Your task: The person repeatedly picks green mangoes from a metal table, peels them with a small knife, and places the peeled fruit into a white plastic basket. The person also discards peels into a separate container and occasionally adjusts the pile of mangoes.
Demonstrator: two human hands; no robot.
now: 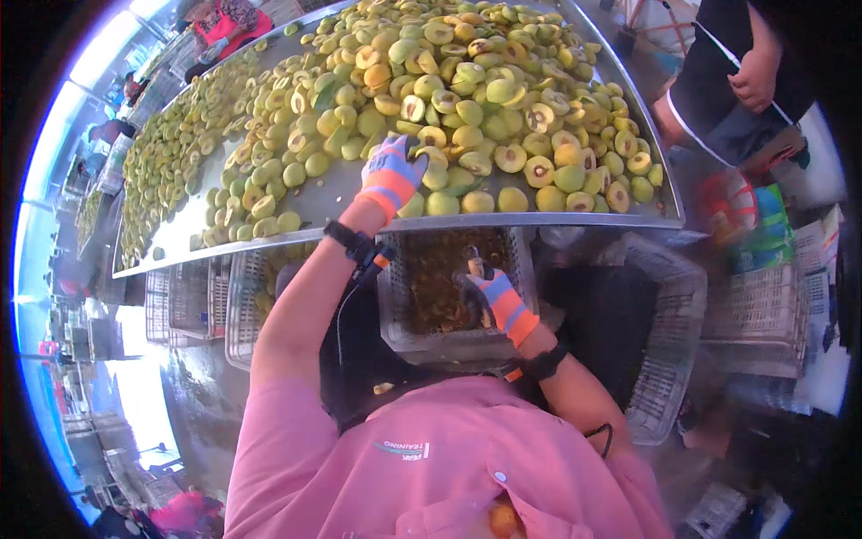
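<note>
A gloved left hand, my left hand, reaches over the near part of a heap of halved yellow-green stone fruit. Its fingertips are among the fruit, and whether they grip a piece is hidden. The heap lies on a metal-rimmed table; brown pits show in several cut faces. Lower down, my right hand, in a matching orange and blue-grey glove, holds a small hand tool with a light handle and what looks like a metal loop at its tip. Below the tool stands a plastic crate containing brown scraps.
More plastic crates stand under the table at left and beside me at right. A standing person is close to the table's right side. Another person in a red apron works beyond the far left edge.
</note>
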